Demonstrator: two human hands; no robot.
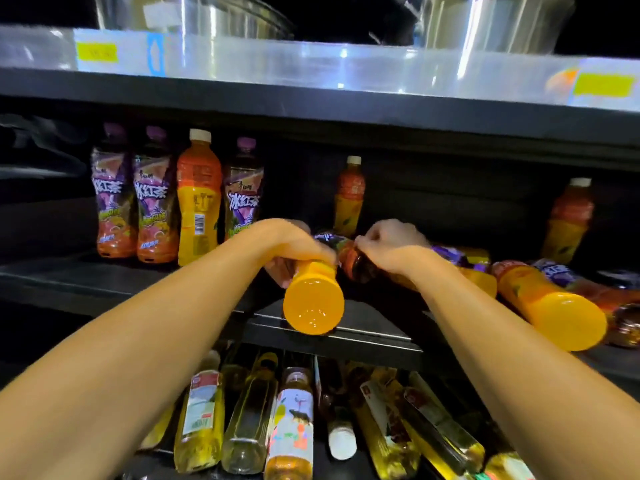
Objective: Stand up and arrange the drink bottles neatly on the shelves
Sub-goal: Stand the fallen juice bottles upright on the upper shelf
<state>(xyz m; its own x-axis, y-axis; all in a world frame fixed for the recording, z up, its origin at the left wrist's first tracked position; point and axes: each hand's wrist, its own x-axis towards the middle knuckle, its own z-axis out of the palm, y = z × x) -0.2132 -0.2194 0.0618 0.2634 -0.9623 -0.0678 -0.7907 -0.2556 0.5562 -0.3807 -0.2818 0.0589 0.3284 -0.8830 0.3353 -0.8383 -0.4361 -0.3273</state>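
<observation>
My left hand [294, 244] grips an orange juice bottle [313, 301] lying with its base toward me at the middle shelf's [145, 282] front edge. Beside it, my right hand [391, 245] holds a dark iced-tea bottle [356, 261] with a purple label, also lying down. Three purple-capped tea bottles [154, 199] and an orange bottle [198, 199] stand in a row at the left. Two more orange bottles [349, 197] stand farther back, one in the middle and one at the right [569, 220]. Several bottles lie in a heap at the right [550, 303].
The shelf below holds several yellow and amber bottles [249, 417] lying on their sides. Above, a shelf edge with yellow price tags [97, 51] carries clear containers [485, 22]. The shelf's back wall is dark.
</observation>
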